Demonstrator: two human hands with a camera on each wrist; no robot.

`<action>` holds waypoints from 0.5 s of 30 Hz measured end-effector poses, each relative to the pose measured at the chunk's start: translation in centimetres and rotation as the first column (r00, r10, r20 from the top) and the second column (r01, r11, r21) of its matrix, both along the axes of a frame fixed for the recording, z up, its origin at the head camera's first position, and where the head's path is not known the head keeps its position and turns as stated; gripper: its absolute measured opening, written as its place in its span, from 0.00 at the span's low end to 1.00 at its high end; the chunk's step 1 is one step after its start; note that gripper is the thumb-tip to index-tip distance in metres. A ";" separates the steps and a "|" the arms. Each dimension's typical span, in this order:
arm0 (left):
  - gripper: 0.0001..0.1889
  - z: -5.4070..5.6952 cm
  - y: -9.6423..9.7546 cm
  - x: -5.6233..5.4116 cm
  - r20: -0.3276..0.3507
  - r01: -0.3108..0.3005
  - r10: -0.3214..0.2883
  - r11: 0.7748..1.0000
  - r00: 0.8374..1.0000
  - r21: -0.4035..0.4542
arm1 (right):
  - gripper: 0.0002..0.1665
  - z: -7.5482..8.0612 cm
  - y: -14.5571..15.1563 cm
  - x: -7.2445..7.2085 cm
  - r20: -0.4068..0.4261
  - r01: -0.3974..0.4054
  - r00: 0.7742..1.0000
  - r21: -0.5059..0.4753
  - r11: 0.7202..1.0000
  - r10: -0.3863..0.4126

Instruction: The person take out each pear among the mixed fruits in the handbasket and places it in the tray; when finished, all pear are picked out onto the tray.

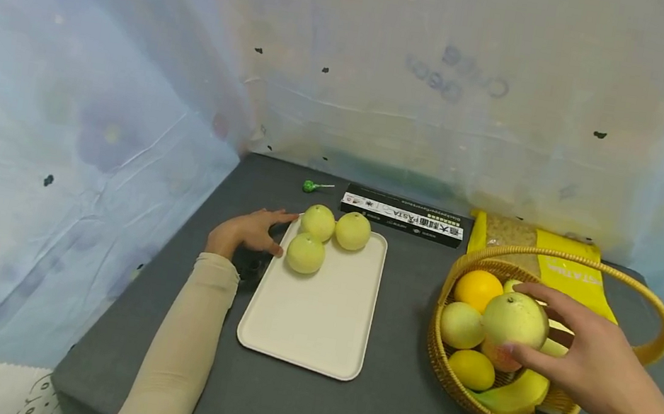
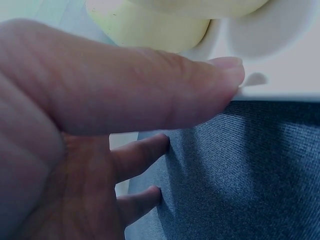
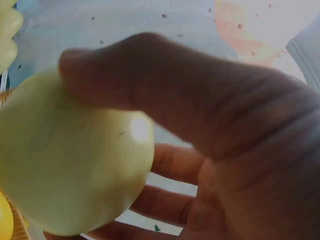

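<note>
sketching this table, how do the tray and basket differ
The tray is shallow, the basket deep. The tray is smooth and cream-white; the basket is woven and golden-brown. The tray is rectangular, the basket rounded with an arched handle. Both hold pale yellow-green fruit.

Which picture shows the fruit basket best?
The head view: it shows the basket nearly whole, handle included, though the right hand covers part. The right wrist view catches only slivers of it; the left wrist view shows none.

Right hand partly hides pale-green fruit; left sleeve cut off below
</note>
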State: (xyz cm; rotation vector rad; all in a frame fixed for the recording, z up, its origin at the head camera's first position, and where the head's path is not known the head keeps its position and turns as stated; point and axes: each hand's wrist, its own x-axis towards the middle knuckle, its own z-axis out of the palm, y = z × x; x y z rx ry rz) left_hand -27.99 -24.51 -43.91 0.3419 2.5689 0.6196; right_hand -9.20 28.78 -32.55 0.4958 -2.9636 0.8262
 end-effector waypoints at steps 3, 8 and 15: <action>0.49 0.2 -0.1 0.1 0.004 -0.016 0.016 1.000 1.000 0.006 | 0.47 0.6 -0.8 0.2 -0.038 -0.021 0.999 -0.039 0.999 0.019; 0.49 0.5 -0.2 0.2 -0.002 -0.021 0.021 1.000 1.000 0.011 | 0.48 1.2 -3.1 0.0 -0.138 -0.060 0.990 -0.152 0.987 0.038; 0.49 0.1 0.0 0.1 0.000 -0.003 0.003 1.000 1.000 0.011 | 0.48 1.4 -7.2 -1.6 -0.213 -0.170 0.970 -0.239 0.956 0.119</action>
